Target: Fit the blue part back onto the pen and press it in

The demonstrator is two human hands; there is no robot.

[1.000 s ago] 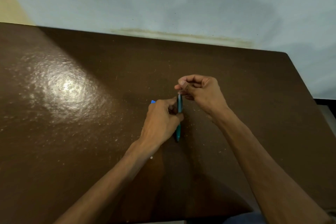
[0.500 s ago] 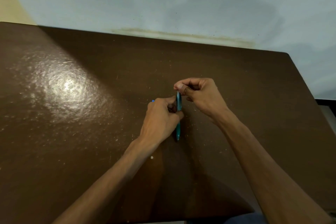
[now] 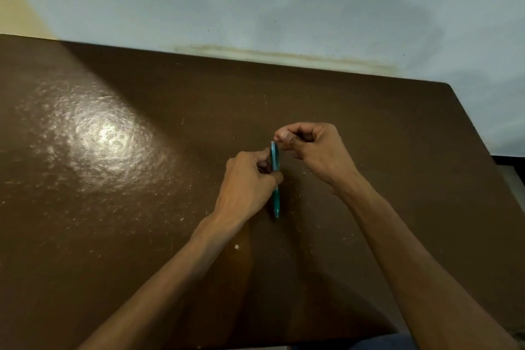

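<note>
**Teal pen held upright at centre frame, both hands engaged**

The teal pen [image 3: 275, 179] stands near-vertical just right of centre, tip down toward the table [image 3: 113, 207]. The left hand [image 3: 247, 182] grips its mid-barrel with curled fingers. The right hand [image 3: 312, 148] hovers at the upper end, thumb and forefinger pinched together; whether they hold a small part cannot be told. Judged light, rigid, smooth plastic; best held at the barrel. The table is glossy brown, speckled, round-cornered.
</note>
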